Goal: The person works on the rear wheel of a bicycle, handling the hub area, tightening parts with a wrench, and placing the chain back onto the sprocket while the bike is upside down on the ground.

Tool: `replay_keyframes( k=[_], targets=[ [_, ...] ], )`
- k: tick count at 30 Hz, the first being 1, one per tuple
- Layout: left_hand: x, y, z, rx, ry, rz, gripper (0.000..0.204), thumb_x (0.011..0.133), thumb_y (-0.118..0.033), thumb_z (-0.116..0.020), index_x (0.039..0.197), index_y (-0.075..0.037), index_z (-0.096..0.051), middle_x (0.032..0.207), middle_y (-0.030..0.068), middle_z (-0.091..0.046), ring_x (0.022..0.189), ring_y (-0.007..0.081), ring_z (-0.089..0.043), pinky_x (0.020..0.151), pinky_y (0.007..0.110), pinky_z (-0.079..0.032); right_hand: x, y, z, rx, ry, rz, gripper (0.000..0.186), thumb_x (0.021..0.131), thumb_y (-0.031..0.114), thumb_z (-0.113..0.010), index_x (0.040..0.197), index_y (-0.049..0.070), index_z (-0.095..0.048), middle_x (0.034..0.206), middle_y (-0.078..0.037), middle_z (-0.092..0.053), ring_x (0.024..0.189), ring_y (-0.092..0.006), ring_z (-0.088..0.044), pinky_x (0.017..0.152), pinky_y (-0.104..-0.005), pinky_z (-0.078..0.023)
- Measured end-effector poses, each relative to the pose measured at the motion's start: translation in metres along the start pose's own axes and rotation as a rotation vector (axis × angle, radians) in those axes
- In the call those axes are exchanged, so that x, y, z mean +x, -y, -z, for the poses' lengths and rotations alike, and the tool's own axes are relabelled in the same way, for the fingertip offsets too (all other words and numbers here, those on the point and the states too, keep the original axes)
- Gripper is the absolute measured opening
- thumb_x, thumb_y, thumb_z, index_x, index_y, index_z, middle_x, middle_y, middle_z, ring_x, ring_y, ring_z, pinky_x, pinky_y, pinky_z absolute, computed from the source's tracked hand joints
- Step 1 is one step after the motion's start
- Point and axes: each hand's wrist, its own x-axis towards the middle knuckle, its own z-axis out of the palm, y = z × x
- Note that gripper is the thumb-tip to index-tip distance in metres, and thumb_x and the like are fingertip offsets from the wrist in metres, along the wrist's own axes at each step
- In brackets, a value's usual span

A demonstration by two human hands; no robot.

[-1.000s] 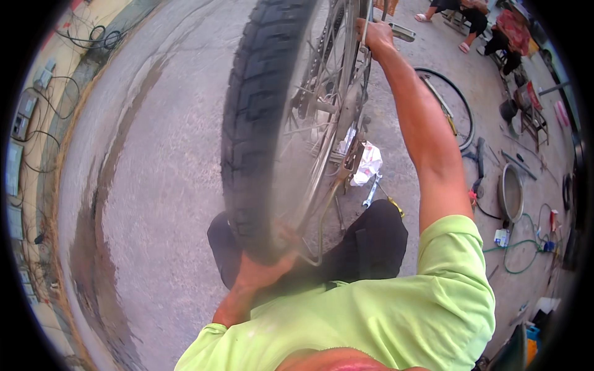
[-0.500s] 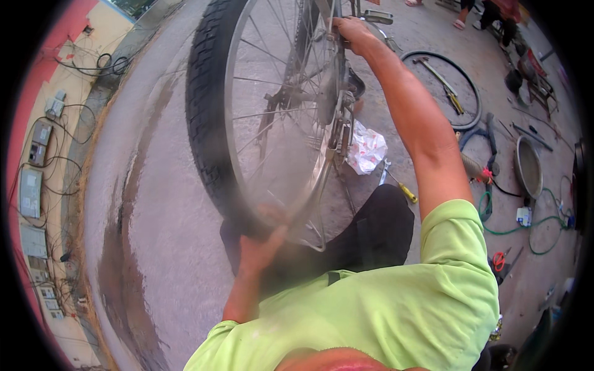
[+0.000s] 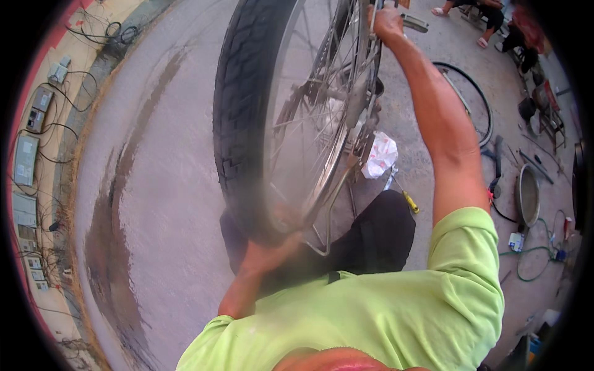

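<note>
A bicycle wheel with a black knobby tyre stands upright before me, still attached to the bicycle. My left hand is closed around the tyre and rim at the near end, where a hazy smear blurs the fingers. Farther off, my right hand grips a part of the bicycle frame beyond the hub. Spokes, chain parts and a pedal show around it. The wheel's near end sits over my dark-trousered legs.
A crumpled white plastic bag, a spanner and a yellow-handled screwdriver lie right of the wheel. Beyond are a loose tyre, a metal basin and a green cord. People sit far right. Wall boxes line the left.
The wheel has shifted right and looks larger, leaning more to the right. Both hands have moved right with the bicycle, keeping their holds. The whole view has also shifted a little.
</note>
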Motion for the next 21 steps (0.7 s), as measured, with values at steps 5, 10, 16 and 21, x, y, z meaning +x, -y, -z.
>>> replay_keyframes(
  k=[5,10,16,21],
  targets=[
    [-0.008,-0.022,0.024,0.003,-0.024,0.195,0.025,0.074,0.005,-0.067,0.094,-0.005,-0.057,0.103,0.0132,-0.064,0.101,0.0249,-0.061,0.089,0.042,-0.051,-0.063,0.055,0.004,0.199,0.072,-0.072,0.059,0.09,0.051,-0.063,0.111,-0.003,-0.069,0.11,-0.031,-0.069,0.108,-0.0472,-0.066,0.093,-0.0502,-0.054],
    [0.009,-0.004,0.024,0.021,0.064,0.017,0.024,0.074,0.004,-0.069,0.093,-0.004,-0.057,0.103,0.0138,-0.063,0.101,0.0248,-0.063,0.088,0.04,-0.053,-0.048,0.053,0.044,0.336,0.073,-0.187,0.048,0.084,0.038,-0.067,0.111,-0.001,-0.07,0.113,-0.029,-0.069,0.113,-0.0441,-0.065,0.095,-0.0476,-0.051],
    [-0.007,0.017,0.019,-0.2,0.01,0.132,0.028,0.078,0.001,-0.07,0.1,-0.003,-0.054,0.113,0.0145,-0.054,0.102,0.0246,-0.063,0.094,0.042,-0.054,-0.065,0.063,0.045,0.429,0.13,-0.249,0.046,0.083,0.035,-0.066,0.112,0.0,-0.07,0.115,-0.029,-0.069,0.115,-0.0431,-0.064,0.097,-0.0467,-0.05],
    [-0.006,0.016,0.019,-0.146,0.022,0.098,0.028,0.08,-0.001,-0.069,0.101,-0.004,-0.052,0.112,0.014,-0.054,0.1,0.0246,-0.064,0.093,0.043,-0.054,-0.07,0.064,0.05,0.48,0.135,-0.303,0.05,0.086,0.04,-0.063,0.117,0.0,-0.068,0.121,-0.028,-0.067,0.119,-0.0427,-0.062,0.1,-0.0473,-0.049]
  ],
)
